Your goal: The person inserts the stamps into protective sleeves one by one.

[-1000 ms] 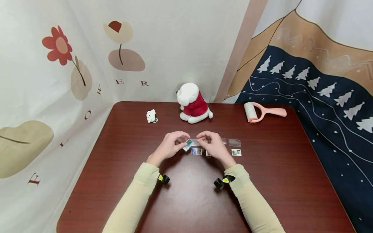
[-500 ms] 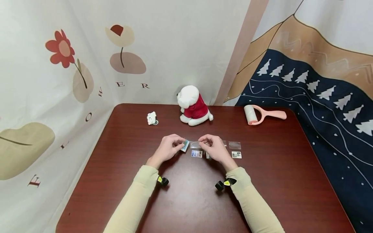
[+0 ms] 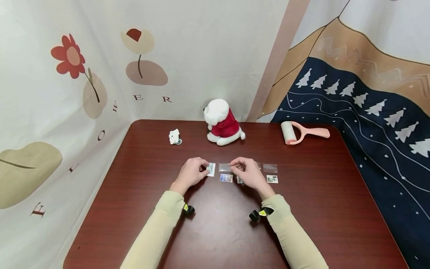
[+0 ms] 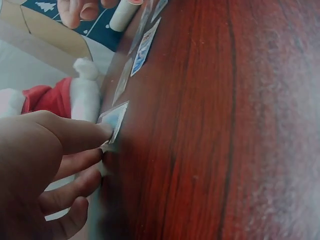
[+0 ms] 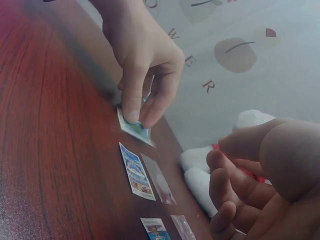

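My left hand [image 3: 191, 173] pinches a blue-green stamp [image 3: 211, 169] between thumb and fingertips, low at the tabletop. Clear film shows along the stamp's edge in both wrist views. Beside it lies a blue stamp [image 3: 226, 178], with a clear plastic sleeve [image 3: 224, 167] just behind. My right hand [image 3: 248, 173] hovers over the row, fingers loosely bent and nothing between them. It partly covers another stamp [image 5: 155, 229] and the small sleeve [image 5: 183, 227] behind that one. At the row's right end, a green-toned stamp [image 3: 272, 179] lies in front of its own clear sleeve [image 3: 270, 168].
A white plush dog [image 3: 224, 123] in a red top sits at the back of the brown table [image 3: 215, 231]. Left of it is a small white object with a cord loop [image 3: 174, 137]. A pink-handled lint roller [image 3: 304, 132] lies back right. Printed curtains hang behind.
The left hand has carried the stamp to the left and lowered it to the tabletop, turning it straighter. My right hand has shifted slightly right, away from it.
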